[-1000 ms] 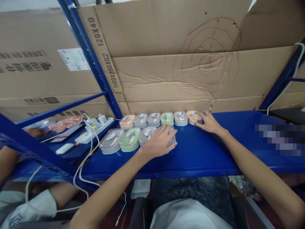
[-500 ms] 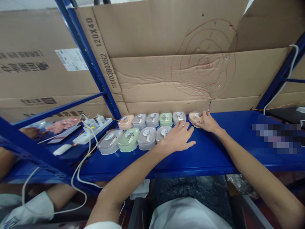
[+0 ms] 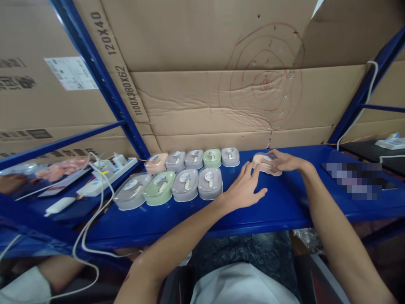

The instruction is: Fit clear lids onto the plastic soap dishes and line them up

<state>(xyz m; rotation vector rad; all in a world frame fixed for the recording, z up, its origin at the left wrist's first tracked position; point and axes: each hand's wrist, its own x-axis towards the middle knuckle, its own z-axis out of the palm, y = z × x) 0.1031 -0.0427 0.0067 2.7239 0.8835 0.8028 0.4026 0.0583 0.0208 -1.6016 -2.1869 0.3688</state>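
A peach-coloured lidded box (image 3: 262, 160) with a clear cover and a round sticker rests on the blue shelf, apart from the others. My right hand (image 3: 283, 161) grips it from the right side, its fingers over the lid. Spread fingers on my left hand (image 3: 243, 188) reach to the box's near left edge; whether they touch it I cannot tell. To the left stand two rows of similar boxes: a grey box (image 3: 210, 183) and a green box (image 3: 159, 188) are in the front row, another grey box (image 3: 230, 156) ends the back row.
Cardboard (image 3: 196, 97) walls the back, between blue posts. On the left are a power strip (image 3: 104, 181), looping white cables and orange pieces (image 3: 63, 169) in plastic, with another person's hand (image 3: 12, 183) beside them. A dark, partly pixelated flat object (image 3: 357, 179) lies on the right.
The peach box has shifted right, away from the back row, with my right hand on it. My left hand has moved off the grey boxes toward the peach one. The view has turned slightly.
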